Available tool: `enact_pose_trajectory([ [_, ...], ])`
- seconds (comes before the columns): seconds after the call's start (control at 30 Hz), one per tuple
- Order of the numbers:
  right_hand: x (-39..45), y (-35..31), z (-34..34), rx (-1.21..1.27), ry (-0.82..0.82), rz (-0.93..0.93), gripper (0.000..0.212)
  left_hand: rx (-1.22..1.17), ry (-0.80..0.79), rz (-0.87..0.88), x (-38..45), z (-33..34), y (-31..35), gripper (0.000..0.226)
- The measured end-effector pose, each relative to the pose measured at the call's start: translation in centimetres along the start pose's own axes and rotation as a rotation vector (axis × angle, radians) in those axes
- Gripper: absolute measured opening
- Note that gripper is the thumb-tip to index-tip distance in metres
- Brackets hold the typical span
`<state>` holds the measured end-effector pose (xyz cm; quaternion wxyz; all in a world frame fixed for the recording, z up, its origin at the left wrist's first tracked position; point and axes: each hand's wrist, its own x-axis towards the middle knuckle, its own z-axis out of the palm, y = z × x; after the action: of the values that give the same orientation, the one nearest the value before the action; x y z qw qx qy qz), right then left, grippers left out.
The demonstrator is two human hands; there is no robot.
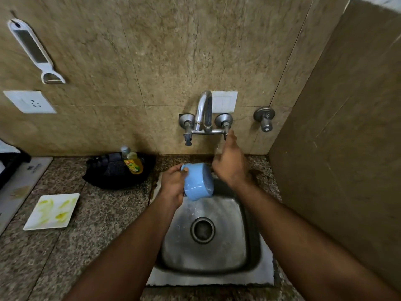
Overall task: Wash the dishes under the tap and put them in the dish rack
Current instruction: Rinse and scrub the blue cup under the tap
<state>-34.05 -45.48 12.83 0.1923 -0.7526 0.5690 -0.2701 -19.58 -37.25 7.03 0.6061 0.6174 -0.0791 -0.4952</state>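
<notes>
right hand (pixel 227 164) blurred; grip unclear

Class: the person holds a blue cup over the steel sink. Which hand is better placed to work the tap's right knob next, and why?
The right hand. Its raised fingers already reach up beside the right knob of the chrome wall tap, holding nothing. The left hand grips the light blue plastic cup over the sink.

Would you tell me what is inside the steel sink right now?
The square steel sink shows only a round drain in its wet basin. The blue mug, held above by the left hand, hides the back edge.
</notes>
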Motion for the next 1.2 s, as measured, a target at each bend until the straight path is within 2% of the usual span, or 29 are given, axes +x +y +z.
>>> enact_pose_trajectory([
  [0.07, -1.3, 0.7, 1.1, 0.063, -0.104, 0.032, 0.12, -0.031, -0.006, -0.033, -0.2, 0.0, 0.1, 0.014],
  [0.13, -2.0, 1.3, 1.8, 0.231, -0.246, 0.114, 0.132, -0.101, -0.03, -0.065, -0.2, -0.3, 0.1, 0.021],
  [0.17, -2.0, 1.4, 1.9, 0.328, -0.332, 0.165, 0.13, -0.142, -0.039, -0.077, -0.3, -0.5, 0.0, 0.027],
  [0.23, -1.9, 1.6, 2.2, 0.456, -0.487, 0.213, 0.102, -0.219, -0.044, -0.076, -0.8, -0.8, -0.1, 0.031],
  [0.27, -2.0, 1.6, 2.1, 0.445, -0.536, 0.178, 0.092, -0.246, -0.041, -0.072, -1.0, -0.9, -0.1, 0.03],
  [0.33, -2.3, 1.3, 1.7, 0.34, -0.55, 0.061, 0.092, -0.272, -0.046, -0.064, -1.2, -0.8, -0.1, 0.027],
  [0.4, -2.4, 0.7, 0.9, 0.271, -0.531, 0.019, 0.095, -0.256, -0.04, -0.069, -1.4, -0.4, 0.1, 0.024],
  [0.5, -2.2, 0.3, -0.1, 0.239, -0.575, 0.129, 0.099, -0.075, -0.001, -0.093, -1.8, -0.6, 0.8, 0.021],
  [0.57, -2.1, 0.4, -0.3, 0.297, -0.604, 0.219, 0.1, 0.105, -0.035, -0.074, -2.5, -1.3, 1.5, 0.027],
  [0.67, -2.2, 0.5, -0.7, 0.408, -0.635, 0.327, 0.086, 0.228, -0.098, -0.012, -3.2, -2.1, 2.0, 0.038],
  [0.73, -2.3, 0.3, -1.4, 0.466, -0.63, 0.341, 0.075, 0.24, -0.14, 0.029, -3.6, -2.3, 2.1, 0.041],
  [0.83, -2.2, -0.2, -2.3, 0.57, -0.614, 0.344, 0.072, 0.228, -0.171, 0.06, -4.1, -2.1, 2.5, 0.043],
  [1.0, -1.9, -1.0, -3.8, 0.584, -0.585, 0.297, 0.056, 0.25, -0.173, 0.126, -4.8, -1.8, 3.6, 0.049],
  [1.2, -1.4, -1.8, -4.8, 0.626, -0.556, 0.27, 0.056, 0.243, -0.151, 0.159, -5.4, -1.7, 4.6, 0.059],
])
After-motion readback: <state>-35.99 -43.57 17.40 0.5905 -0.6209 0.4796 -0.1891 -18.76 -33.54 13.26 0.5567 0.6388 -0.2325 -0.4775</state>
